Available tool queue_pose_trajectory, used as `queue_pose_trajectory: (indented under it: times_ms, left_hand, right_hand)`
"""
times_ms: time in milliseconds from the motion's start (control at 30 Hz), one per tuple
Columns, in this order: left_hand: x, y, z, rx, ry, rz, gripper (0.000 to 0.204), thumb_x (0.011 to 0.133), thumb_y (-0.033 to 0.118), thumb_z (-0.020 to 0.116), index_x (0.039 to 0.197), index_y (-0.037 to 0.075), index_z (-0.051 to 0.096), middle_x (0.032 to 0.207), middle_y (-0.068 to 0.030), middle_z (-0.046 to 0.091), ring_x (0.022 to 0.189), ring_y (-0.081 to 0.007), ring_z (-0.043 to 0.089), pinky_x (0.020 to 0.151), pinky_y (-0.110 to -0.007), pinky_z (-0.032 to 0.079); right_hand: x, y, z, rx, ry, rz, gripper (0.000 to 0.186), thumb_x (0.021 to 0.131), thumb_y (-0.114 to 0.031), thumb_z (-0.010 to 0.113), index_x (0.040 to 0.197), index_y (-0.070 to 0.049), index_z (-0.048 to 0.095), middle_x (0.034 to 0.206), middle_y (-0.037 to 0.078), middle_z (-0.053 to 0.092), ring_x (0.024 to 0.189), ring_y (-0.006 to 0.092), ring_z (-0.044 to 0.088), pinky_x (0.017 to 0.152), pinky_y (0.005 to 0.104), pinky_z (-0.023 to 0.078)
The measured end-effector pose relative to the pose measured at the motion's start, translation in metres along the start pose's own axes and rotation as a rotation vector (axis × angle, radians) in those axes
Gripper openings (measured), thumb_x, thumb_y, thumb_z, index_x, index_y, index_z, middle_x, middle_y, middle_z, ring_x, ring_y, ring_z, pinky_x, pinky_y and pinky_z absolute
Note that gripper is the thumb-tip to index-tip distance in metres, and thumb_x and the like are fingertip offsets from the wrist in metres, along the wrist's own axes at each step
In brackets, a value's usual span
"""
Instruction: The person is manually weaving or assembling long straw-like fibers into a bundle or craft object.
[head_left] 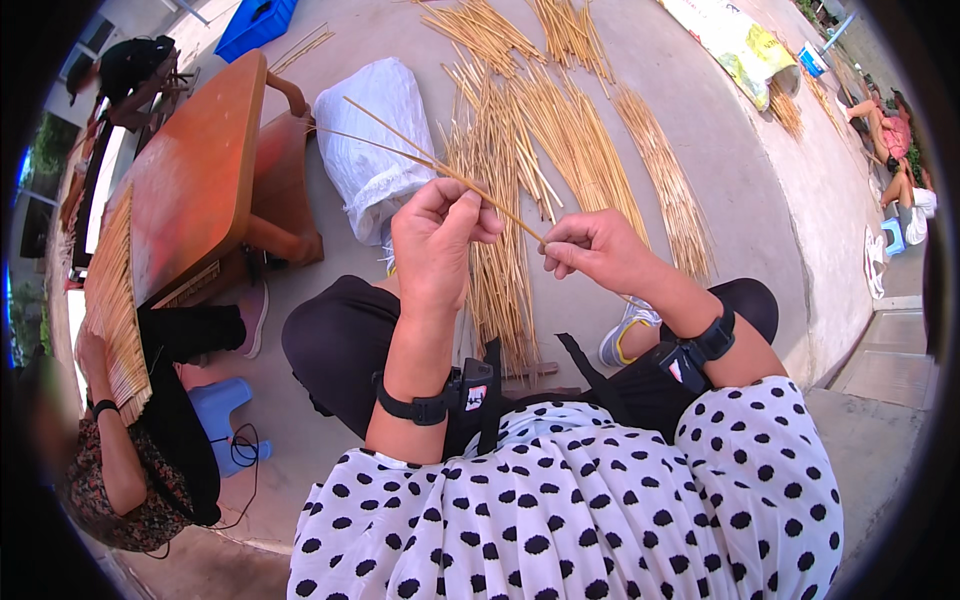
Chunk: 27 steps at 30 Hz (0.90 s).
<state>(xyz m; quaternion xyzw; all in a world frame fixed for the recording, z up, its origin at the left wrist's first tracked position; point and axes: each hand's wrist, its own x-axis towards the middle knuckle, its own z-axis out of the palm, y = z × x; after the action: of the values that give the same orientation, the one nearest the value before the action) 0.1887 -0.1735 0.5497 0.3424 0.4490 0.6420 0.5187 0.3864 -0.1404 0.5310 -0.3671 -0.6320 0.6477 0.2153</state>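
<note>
My left hand [438, 235] pinches thin tan stalks [512, 214] between thumb and fingers, above the gap between my knees. Two of their thin ends spread apart toward the upper left. My right hand [598, 248] closes thumb and fingertips on the other end, a little to the right and lower. Whether the held piece is two stalks or more cannot be made out. Beneath and beyond my hands, several loose piles of similar stalks [572, 140] lie on the concrete floor. A separate flat bunch [668, 185] lies to their right.
A white woven sack [372, 125] stands beside the brown wooden table [200, 165] at left. There a co-worker's hand [92, 352] rests by a row of sticks [115, 310]. A blue stool [215, 412] is nearby. A blue crate [256, 25] and a yellow-white bag [745, 55] lie farther off.
</note>
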Motion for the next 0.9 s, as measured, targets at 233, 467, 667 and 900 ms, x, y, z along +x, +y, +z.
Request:
queue_pose_trajectory:
  times_ms: [233, 467, 667, 900]
  left_hand:
    - [0.003, -0.001, -0.004, -0.245, -0.044, -0.115, 0.009, 0.086, 0.004, 0.047, 0.083, -0.001, 0.054, 0.068, -0.0071, 0.058, 0.056, -0.0102, 0.056, 0.049, -0.020, 0.045]
    - [0.004, -0.001, -0.003, -0.258, -0.057, -0.136, 0.009, 0.086, 0.005, 0.047, 0.084, 0.000, 0.053, 0.068, -0.0064, 0.057, 0.057, -0.0102, 0.056, 0.049, -0.020, 0.046]
    - [0.005, -0.006, 0.000, -0.231, -0.001, -0.101, 0.009, 0.085, 0.005, 0.051, 0.090, -0.002, 0.053, 0.075, -0.0074, 0.058, 0.059, -0.0108, 0.057, 0.051, -0.020, 0.046]
    - [0.001, -0.005, 0.009, -0.043, 0.018, -0.107, 0.016, 0.083, 0.008, 0.057, 0.093, -0.004, 0.055, 0.076, -0.0074, 0.059, 0.060, -0.0108, 0.057, 0.052, -0.020, 0.046]
  right_hand:
    - [-0.001, -0.007, -0.003, 0.188, -0.182, 0.087, 0.012, 0.085, -0.005, 0.055, 0.089, 0.005, 0.060, 0.074, 0.008, 0.063, 0.062, 0.0101, 0.061, 0.057, 0.0211, 0.050]
    - [-0.001, -0.004, -0.003, 0.148, -0.029, 0.031, 0.015, 0.086, -0.012, 0.056, 0.089, 0.002, 0.061, 0.073, 0.006, 0.063, 0.060, 0.0094, 0.060, 0.056, 0.0209, 0.050]
    - [0.001, -0.002, -0.003, 0.176, 0.019, 0.073, 0.015, 0.086, -0.013, 0.057, 0.087, 0.001, 0.062, 0.071, 0.006, 0.063, 0.059, 0.0087, 0.059, 0.055, 0.0207, 0.049]
    - [0.003, 0.001, -0.001, 0.155, 0.138, 0.049, 0.013, 0.084, -0.011, 0.059, 0.084, 0.002, 0.063, 0.070, 0.005, 0.062, 0.059, 0.0085, 0.058, 0.054, 0.0205, 0.049]
